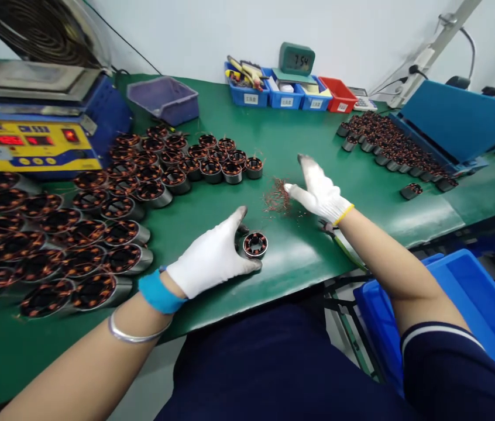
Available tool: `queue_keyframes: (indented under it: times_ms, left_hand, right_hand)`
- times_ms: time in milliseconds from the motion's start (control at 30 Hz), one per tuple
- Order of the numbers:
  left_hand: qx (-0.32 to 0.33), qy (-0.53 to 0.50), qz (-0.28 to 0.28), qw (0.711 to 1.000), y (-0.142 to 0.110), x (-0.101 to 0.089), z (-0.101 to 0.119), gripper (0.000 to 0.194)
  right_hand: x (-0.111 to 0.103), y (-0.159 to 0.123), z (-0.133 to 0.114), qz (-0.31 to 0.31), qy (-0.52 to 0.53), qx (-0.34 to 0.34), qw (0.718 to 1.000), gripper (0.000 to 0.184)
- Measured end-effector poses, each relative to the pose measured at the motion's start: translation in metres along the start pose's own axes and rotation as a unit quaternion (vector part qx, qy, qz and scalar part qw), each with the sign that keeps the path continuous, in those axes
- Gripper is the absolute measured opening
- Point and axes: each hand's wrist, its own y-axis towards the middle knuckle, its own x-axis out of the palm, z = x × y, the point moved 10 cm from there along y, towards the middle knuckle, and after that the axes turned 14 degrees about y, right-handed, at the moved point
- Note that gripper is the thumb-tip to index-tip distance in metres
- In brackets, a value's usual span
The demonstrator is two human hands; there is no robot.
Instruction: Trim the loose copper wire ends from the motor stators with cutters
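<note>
My left hand [212, 254], in a white glove with a blue cuff, rests on the green table [282, 146] with thumb and forefinger closed round a small wound motor stator [255, 244]. My right hand [320, 190], also gloved, hovers above the table with fingers stretched out and holds nothing. Just left of it lies a small heap of copper wire clippings [277, 196]. A tool with a green handle [344, 245] lies under my right wrist at the table's edge.
Several rows of stators [98, 228] fill the table's left side, more sit at the back right [388, 146]. A blue and yellow machine [37, 134] stands far left. A grey tray [164, 99] and small blue and red bins [286, 93] line the back. A blue crate [471, 304] stands at lower right.
</note>
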Motion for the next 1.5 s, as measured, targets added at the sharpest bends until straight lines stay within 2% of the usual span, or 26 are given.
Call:
queue_keyframes:
  times_ms: [33,67,167,233,333,400,500,567,667,800,867,967,1067,1167,1233,1300,1367,1433,1500]
  left_hand:
    - [0.002,0.002,0.007,1.0,0.0,0.0,0.001,0.111]
    - [0.005,0.003,0.016,1.0,0.0,0.001,0.003,0.107]
    - [0.008,0.002,0.039,0.999,0.0,0.003,0.008,0.096]
    - [0.005,0.003,0.046,0.999,0.0,0.005,0.009,0.093]
    - [-0.007,0.013,0.056,0.998,0.0,0.005,0.009,0.091]
    - [-0.009,0.025,0.067,0.997,-0.001,0.003,0.01,0.088]
    - [0.005,0.041,0.074,0.996,-0.002,0.001,0.015,0.084]
    - [0.011,0.043,0.074,0.996,-0.002,0.001,0.017,0.083]
    - [0.008,0.033,0.071,0.997,-0.001,0.002,0.016,0.084]
    - [0.013,0.026,0.067,0.997,-0.001,0.003,0.015,0.085]
    - [0.019,0.039,0.07,0.997,-0.001,0.002,0.017,0.084]
    - [0.028,0.054,0.08,0.995,-0.001,0.0,0.02,0.082]
    - [0.035,0.059,0.078,0.995,0.0,0.0,0.022,0.083]
    - [0.034,0.063,0.065,0.995,0.001,0.0,0.022,0.085]
    - [0.034,0.066,0.058,0.996,0.001,-0.001,0.023,0.083]
    - [0.032,0.073,0.056,0.995,0.0,-0.003,0.023,0.081]
    - [0.031,0.082,0.06,0.994,0.0,-0.005,0.023,0.083]
    - [0.037,0.089,0.07,0.993,0.001,-0.007,0.022,0.084]
    - [0.027,0.097,0.069,0.992,0.003,-0.005,0.017,0.072]
  right_hand:
    - [-0.007,-0.012,-0.012,0.014,0.045,0.002,0.999,0.079]
    - [-0.007,-0.025,-0.021,-0.002,0.095,0.018,0.995,0.072]
    - [0.027,-0.063,-0.04,-0.139,0.149,0.099,0.974,0.053]
    - [0.049,-0.077,-0.05,-0.182,0.138,0.115,0.967,0.041]
    - [0.063,-0.077,-0.057,-0.157,0.153,0.087,0.972,0.031]
    - [0.064,-0.075,-0.052,-0.14,0.149,0.081,0.975,0.03]
    - [0.053,-0.074,-0.039,-0.113,0.063,0.083,0.988,0.028]
    - [0.043,-0.072,-0.039,-0.094,0.009,0.06,0.994,0.029]
    - [0.046,-0.067,-0.049,-0.114,0.075,0.023,0.99,0.03]
    - [0.063,-0.057,-0.054,-0.129,0.237,0.044,0.962,0.028]
    - [0.066,-0.057,-0.05,-0.114,0.247,0.057,0.961,0.024]
    - [0.056,-0.063,-0.045,-0.067,0.168,0.051,0.982,0.024]
    - [0.041,-0.073,-0.048,-0.008,0.06,0.017,0.998,0.021]
    - [0.035,-0.076,-0.054,0.026,0.027,-0.035,0.999,0.022]
    - [0.034,-0.078,-0.065,0.037,0.051,-0.113,0.992,0.02]
    - [0.035,-0.083,-0.078,0.023,0.104,-0.205,0.973,0.017]
    - [0.035,-0.087,-0.083,0.008,0.168,-0.254,0.952,0.013]
    - [0.034,-0.081,-0.075,0.02,0.197,-0.231,0.953,0.014]
    - [0.041,-0.069,-0.062,0.024,0.164,-0.181,0.969,0.017]
